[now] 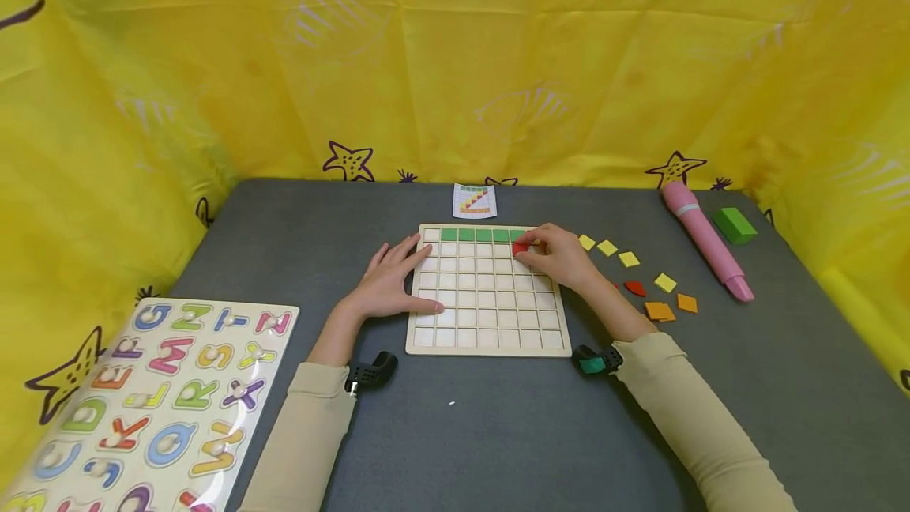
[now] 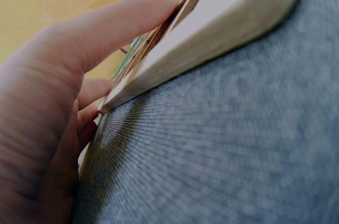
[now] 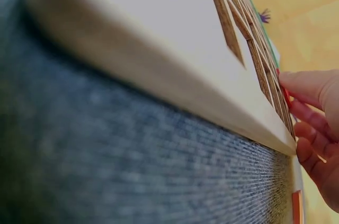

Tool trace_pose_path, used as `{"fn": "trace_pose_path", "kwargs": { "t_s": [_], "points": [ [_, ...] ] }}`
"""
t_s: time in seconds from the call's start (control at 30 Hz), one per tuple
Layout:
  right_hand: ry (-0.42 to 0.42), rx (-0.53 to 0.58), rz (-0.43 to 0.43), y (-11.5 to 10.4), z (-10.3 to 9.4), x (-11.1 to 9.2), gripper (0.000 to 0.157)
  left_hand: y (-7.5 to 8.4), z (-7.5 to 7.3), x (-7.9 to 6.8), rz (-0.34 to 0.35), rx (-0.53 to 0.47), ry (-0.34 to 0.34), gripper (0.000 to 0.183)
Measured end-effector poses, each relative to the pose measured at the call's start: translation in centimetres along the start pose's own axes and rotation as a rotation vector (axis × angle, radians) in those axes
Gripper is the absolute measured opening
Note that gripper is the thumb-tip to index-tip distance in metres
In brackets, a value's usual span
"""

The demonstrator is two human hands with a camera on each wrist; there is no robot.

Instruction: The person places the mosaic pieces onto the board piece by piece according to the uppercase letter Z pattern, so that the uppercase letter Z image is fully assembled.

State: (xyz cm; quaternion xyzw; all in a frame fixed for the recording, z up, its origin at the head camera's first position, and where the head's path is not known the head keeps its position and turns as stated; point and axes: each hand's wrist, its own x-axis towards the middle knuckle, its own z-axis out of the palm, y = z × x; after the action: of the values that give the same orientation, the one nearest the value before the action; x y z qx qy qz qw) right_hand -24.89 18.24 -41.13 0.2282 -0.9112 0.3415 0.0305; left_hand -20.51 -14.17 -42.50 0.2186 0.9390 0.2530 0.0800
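A wooden grid board [image 1: 489, 352] lies on the dark table, with a row of green square tiles [image 1: 483, 235] along its far side. My right hand [image 1: 558, 255] pinches a small red tile [image 1: 519, 249] between thumb and fingers over the second row, near the right side; the fingers partly hide it. In the right wrist view the red tile [image 3: 286, 97] shows at the fingertips, right at the grid. My left hand [image 1: 387, 283] rests on the board's left edge, fingers spread, thumb on a lower cell. Behind the board lies a small pattern card [image 1: 474, 201].
Right of the board lie loose yellow tiles [image 1: 629, 259], a red piece [image 1: 635, 288] and orange tiles [image 1: 659, 311]. Beyond them are a pink marker-shaped stick [image 1: 707, 242] and a green block [image 1: 735, 226]. An alphabet peg puzzle [image 1: 245, 366] occupies the left. Yellow cloth [image 1: 455, 85] hangs around the table.
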Motion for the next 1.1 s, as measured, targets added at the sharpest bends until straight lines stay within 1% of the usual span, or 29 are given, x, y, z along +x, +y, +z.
{"fn": "trace_pose_path", "kwargs": {
  "t_s": [0.13,0.27,0.47,0.57,0.63,0.73,0.83,1.1],
  "points": [
    [0.007,0.015,-0.008,0.1,-0.1,-0.3,0.020,0.0,0.0,0.0,-0.001,0.005,-0.002,0.106],
    [0.024,0.023,0.017,0.0,-0.2,-0.5,0.019,0.0,0.1,0.1,-0.005,0.009,-0.005,0.107],
    [0.019,0.026,0.038,-0.1,-0.2,-0.7,0.020,0.0,0.1,0.0,-0.005,0.007,-0.001,0.106],
    [0.038,0.035,0.040,0.1,-0.3,-0.8,0.020,0.0,0.0,0.0,-0.004,0.008,-0.001,0.106],
    [0.065,0.038,0.046,0.5,-0.5,-0.9,0.019,0.0,0.1,0.0,-0.004,0.010,-0.001,0.106],
    [0.108,0.036,0.058,1.2,-1.0,-1.2,0.017,0.1,0.1,0.0,-0.007,0.013,0.000,0.106],
    [0.147,0.011,0.065,2.0,-1.7,-1.6,0.015,0.1,0.1,0.1,-0.009,0.016,-0.001,0.106],
    [0.185,-0.049,0.126,3.8,-3.9,-2.9,0.017,0.2,0.1,0.0,-0.009,0.020,0.001,0.106]
  ]
}}
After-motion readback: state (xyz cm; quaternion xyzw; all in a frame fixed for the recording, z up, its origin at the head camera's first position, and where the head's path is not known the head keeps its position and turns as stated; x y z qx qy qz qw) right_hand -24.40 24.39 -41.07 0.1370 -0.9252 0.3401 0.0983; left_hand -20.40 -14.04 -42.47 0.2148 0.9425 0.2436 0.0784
